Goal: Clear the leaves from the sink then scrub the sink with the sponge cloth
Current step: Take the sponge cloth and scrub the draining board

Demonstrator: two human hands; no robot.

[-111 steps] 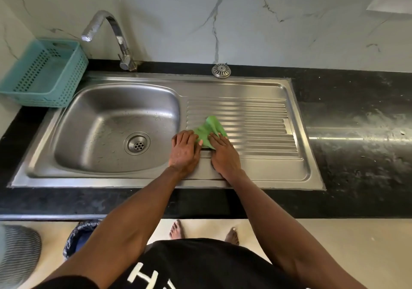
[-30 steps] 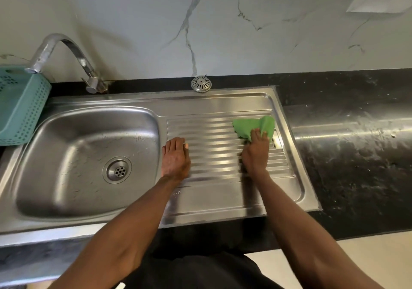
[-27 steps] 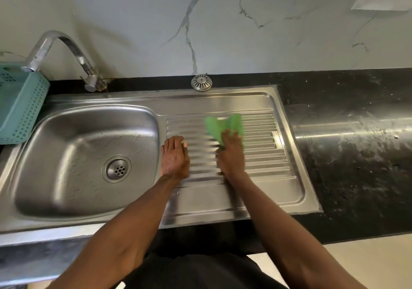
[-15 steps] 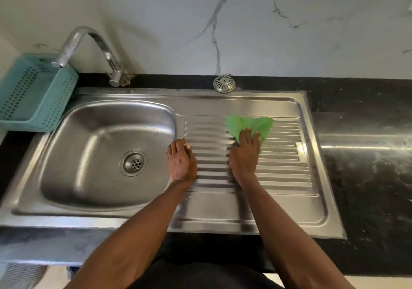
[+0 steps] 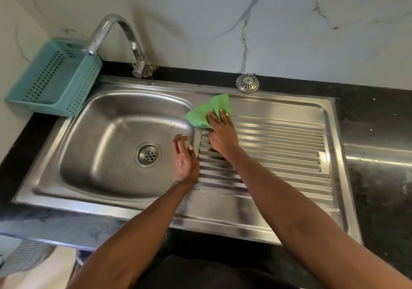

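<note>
The steel sink [image 5: 93, 172] has a basin on the left with a round drain [image 5: 147, 154] and a ribbed drainboard [image 5: 278, 152] on the right. No leaves show in the basin. A green sponge cloth [image 5: 205, 110] lies at the drainboard's far left corner, by the basin rim. My right hand [image 5: 221, 132] presses flat on the cloth's near part. My left hand [image 5: 185, 161] rests on the ridge between basin and drainboard, fingers curled over the basin edge, holding nothing.
A curved chrome tap [image 5: 124, 41] stands behind the basin. A teal perforated basket [image 5: 53, 79] sits at the far left. A round metal strainer cap [image 5: 247, 83] lies behind the drainboard. Black counter [image 5: 376, 155] extends right; marble wall behind.
My right hand has slid the green cloth left and farther back, from mid-drainboard to the corner by the basin rim. My left hand stays on the ridge, now curled over the basin edge.
</note>
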